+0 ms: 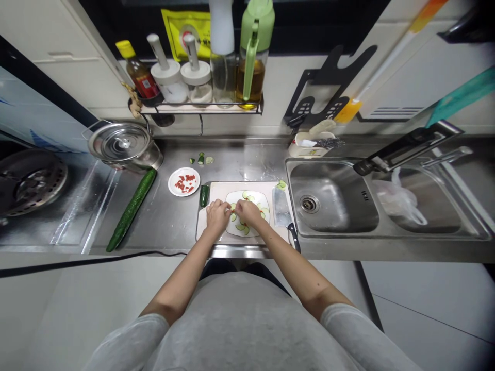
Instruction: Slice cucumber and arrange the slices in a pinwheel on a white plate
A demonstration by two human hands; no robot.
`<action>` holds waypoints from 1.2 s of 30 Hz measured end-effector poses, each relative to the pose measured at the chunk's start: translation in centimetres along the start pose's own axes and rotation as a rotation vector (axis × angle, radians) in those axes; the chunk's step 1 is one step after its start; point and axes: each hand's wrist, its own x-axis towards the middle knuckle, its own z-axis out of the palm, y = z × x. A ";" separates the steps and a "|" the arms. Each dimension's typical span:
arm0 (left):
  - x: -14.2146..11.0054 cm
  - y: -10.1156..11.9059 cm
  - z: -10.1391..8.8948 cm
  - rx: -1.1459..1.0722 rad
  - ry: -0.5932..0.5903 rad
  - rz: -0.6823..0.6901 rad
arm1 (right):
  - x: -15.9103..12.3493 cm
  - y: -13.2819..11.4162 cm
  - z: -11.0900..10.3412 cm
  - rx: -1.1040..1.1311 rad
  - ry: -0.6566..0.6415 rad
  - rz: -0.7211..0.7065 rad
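My left hand (218, 215) and my right hand (248, 212) meet over the left part of a white square plate (247, 233). Both are closed, fingers pinched around something too small to make out. Thin cucumber slices (242, 226) with small red bits lie in groups on the plate, which rests on a pale cutting board (216, 191). On the board's right side lies a cleaver (281, 207) with a black handle. A cucumber piece (204, 196) sits at the board's left edge. Behind it stands a round white plate (184, 182) of chopped red pieces.
A whole cucumber (133, 208) lies on the steel counter (170, 232) at left, by a lidded pot (126, 144). Cucumber scraps (201, 158) lie at the back. A rack (201, 108) holds bottles and jars above. At right is a double sink (332, 198) with a faucet (406, 147).
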 end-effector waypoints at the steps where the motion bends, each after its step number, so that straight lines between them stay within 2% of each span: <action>1: 0.0 0.0 0.0 -0.001 0.000 0.001 | 0.0 0.0 0.1 -0.006 0.001 -0.001; 8: 0.0 0.1 -0.1 -0.030 -0.001 -0.018 | 0.0 -0.3 0.2 -0.020 -0.005 0.010; 13: 0.1 -0.1 -0.5 -0.118 0.030 -0.070 | -0.1 0.0 -0.5 0.070 0.019 0.025; 17: 0.2 -0.9 -0.9 -0.219 0.095 -0.091 | -0.2 0.6 -1.6 0.227 0.100 0.034; 20: 0.0 -2.2 -1.6 -0.350 0.173 -0.116 | -0.9 2.1 -3.5 0.393 0.221 0.036; 24: -1.4 -4.6 -2.6 -0.596 0.273 -0.200 | -3.7 5.8 -6.8 0.531 0.532 0.084; 28: -3.9 -6.1 -2.9 -0.856 0.293 -0.294 | -8.2 10.1 -8.6 0.587 0.726 0.179; 32: -6.0 -6.5 -2.2 -0.966 0.298 -0.374 | -12.3 12.7 -8.0 0.533 0.747 0.290; 36: -7.0 -5.7 -0.8 -1.038 0.218 -0.428 | -14.3 13.1 -6.2 0.502 0.662 0.324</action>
